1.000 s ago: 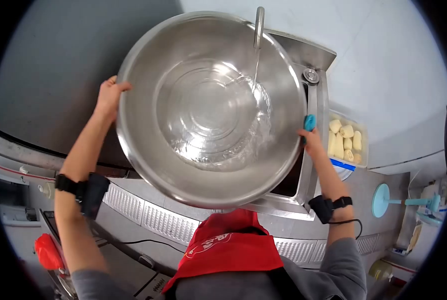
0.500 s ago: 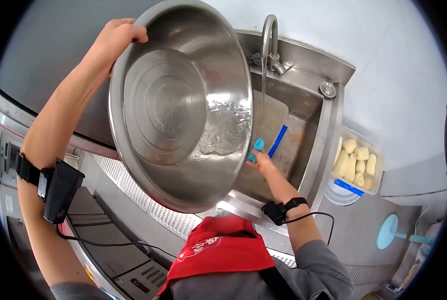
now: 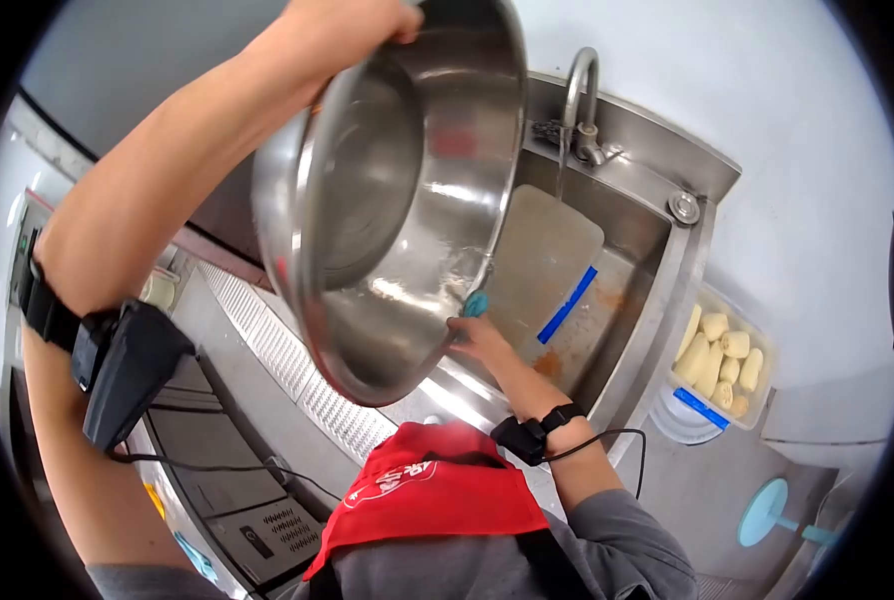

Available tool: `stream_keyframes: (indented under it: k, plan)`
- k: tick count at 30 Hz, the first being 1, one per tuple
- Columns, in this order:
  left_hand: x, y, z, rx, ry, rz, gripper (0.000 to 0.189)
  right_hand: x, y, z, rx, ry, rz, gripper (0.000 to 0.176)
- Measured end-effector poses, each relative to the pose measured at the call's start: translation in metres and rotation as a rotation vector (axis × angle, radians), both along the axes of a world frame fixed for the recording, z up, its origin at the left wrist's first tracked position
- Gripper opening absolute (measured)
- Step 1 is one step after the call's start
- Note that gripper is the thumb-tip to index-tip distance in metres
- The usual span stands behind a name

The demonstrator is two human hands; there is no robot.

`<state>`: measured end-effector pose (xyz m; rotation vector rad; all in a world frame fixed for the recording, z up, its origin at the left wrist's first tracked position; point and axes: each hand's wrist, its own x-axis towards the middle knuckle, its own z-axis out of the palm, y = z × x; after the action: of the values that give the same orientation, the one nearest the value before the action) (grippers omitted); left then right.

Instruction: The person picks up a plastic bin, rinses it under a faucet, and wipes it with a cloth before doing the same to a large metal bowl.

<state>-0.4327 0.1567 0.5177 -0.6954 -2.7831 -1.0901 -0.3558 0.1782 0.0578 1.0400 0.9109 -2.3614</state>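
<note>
A large metal basin [image 3: 367,200] is tilted steeply beside the sink [image 3: 627,260], with a little water along its lower side. My left hand [image 3: 367,25] grips the basin's upper rim, fingers wrapped round it. My right hand [image 3: 477,335] is closed at the basin's lower rim, on a teal cloth [image 3: 476,303]. Water runs from the curved faucet [image 3: 583,90] into the sink. In the sink lies a translucent container [image 3: 547,245] with a blue strip along one edge.
Right of the sink, a plastic tub [image 3: 752,400] holds several pale peeled pieces. A drain strainer [image 3: 683,207] sits on the sink's ledge. A light blue round object [image 3: 764,512] is at the lower right. A grated strip [image 3: 307,370] crosses the floor.
The basin has tipped further toward the sink and shifted right, with less water showing in it. My left hand moved right with it. My right hand moved left onto the basin's rim.
</note>
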Motion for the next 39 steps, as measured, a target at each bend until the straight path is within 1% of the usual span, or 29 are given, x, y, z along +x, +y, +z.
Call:
stream_keyframes:
  k: [1,2,3,4,5,6,7,8,10,11,12,14,16,17,18,19,20,21,22,23,24,25,27,29,30,33,34,37,39]
  plan:
    - [-0.009,-0.003,0.0,0.021,-0.005,-0.067,0.01,-0.001,-0.002,-0.013,0.023,0.103,0.065,0.046]
    - [0.002,0.001,0.005,-0.018,0.04,-0.063,0.015,-0.004,0.0,-0.043,0.043,0.212,0.146,0.038]
    - [0.013,0.011,0.013,-0.058,0.094,-0.046,0.02,-0.009,0.0,-0.05,0.013,0.22,0.206,0.03]
    - [0.009,0.015,0.015,-0.112,0.125,-0.003,0.03,-0.013,0.0,-0.053,-0.015,0.229,0.266,0.022]
    - [0.006,0.023,0.015,-0.076,0.047,0.067,0.028,-0.018,0.002,-0.056,-0.078,0.118,0.285,0.015]
    - [0.025,0.024,0.025,-0.193,0.015,0.042,0.016,-0.017,0.003,-0.057,-0.109,0.169,0.273,0.014]
    - [0.024,0.024,0.029,-0.179,-0.077,0.058,0.022,-0.015,0.008,-0.062,-0.138,0.212,0.251,0.013]
    - [0.02,0.021,0.026,-0.11,0.024,0.024,0.022,-0.013,0.014,-0.065,-0.135,0.206,0.281,0.013]
    - [0.008,0.009,0.029,-0.105,-0.016,0.045,0.023,-0.01,0.026,-0.065,-0.129,0.183,0.31,0.014]
    - [0.003,0.0,0.028,-0.1,-0.04,0.048,0.023,-0.006,0.035,-0.065,-0.048,0.17,0.337,0.014]
    - [-0.008,-0.015,0.025,-0.081,-0.042,0.097,0.022,-0.003,0.046,-0.067,0.033,0.156,0.359,0.015]
    - [-0.021,-0.044,0.019,-0.018,-0.066,0.118,0.022,0.009,0.084,-0.069,0.109,0.157,0.306,0.018]
    - [-0.033,-0.083,0.012,0.019,-0.094,0.119,0.022,0.022,0.124,-0.085,0.094,0.168,0.163,0.022]
    - [-0.041,-0.107,0.004,0.027,-0.109,0.115,0.022,0.04,0.12,-0.016,0.206,0.066,0.133,0.026]
    - [-0.043,-0.126,0.0,0.119,-0.156,0.109,0.02,0.049,0.141,-0.002,0.164,0.025,0.109,0.029]
    - [-0.047,-0.152,-0.013,0.218,-0.202,0.102,0.019,0.058,0.153,0.011,0.267,0.015,-0.02,0.027]
    - [-0.052,-0.181,-0.032,0.282,-0.221,0.085,0.018,0.066,0.168,0.007,0.24,0.161,-0.078,0.032]
    - [-0.056,-0.201,-0.048,0.341,-0.247,0.059,0.018,0.069,0.192,0.005,0.28,0.212,-0.131,0.031]
    - [-0.041,-0.224,-0.055,0.362,-0.305,0.095,0.018,0.083,0.188,0.042,0.383,0.258,-0.142,0.03]
    - [-0.016,-0.245,-0.062,0.385,-0.359,0.133,0.018,0.09,0.197,0.056,0.447,0.24,-0.15,0.029]
    - [0.022,-0.265,-0.062,0.378,-0.401,0.155,0.017,0.104,0.198,0.074,0.475,0.3,-0.194,0.022]
    - [0.03,-0.279,-0.069,0.365,-0.456,0.166,0.016,0.099,0.206,0.078,0.41,0.27,-0.143,0.022]
    - [0.042,-0.314,-0.121,0.481,-0.438,0.256,0.019,0.113,0.206,0.097,0.536,0.311,-0.145,0.024]
    - [0.071,-0.337,-0.153,0.562,-0.502,0.286,0.02,0.13,0.182,0.134,0.653,0.299,-0.137,0.026]
    - [0.079,-0.35,-0.174,0.557,-0.549,0.309,0.021,0.134,0.173,0.146,0.71,0.293,-0.129,0.027]
    - [0.115,-0.372,-0.2,0.509,-0.645,0.397,0.02,0.128,0.178,0.143,0.788,0.292,-0.088,0.032]
    - [0.127,-0.378,-0.205,0.503,-0.663,0.412,0.02,0.127,0.172,0.148,0.735,0.249,-0.08,0.038]
    - [0.162,-0.382,-0.213,0.489,-0.642,0.504,0.019,0.134,0.144,0.18,0.565,0.366,-0.059,0.042]
    - [0.164,-0.385,-0.224,0.438,-0.621,0.544,0.019,0.121,0.15,0.17,0.363,0.456,-0.071,0.042]
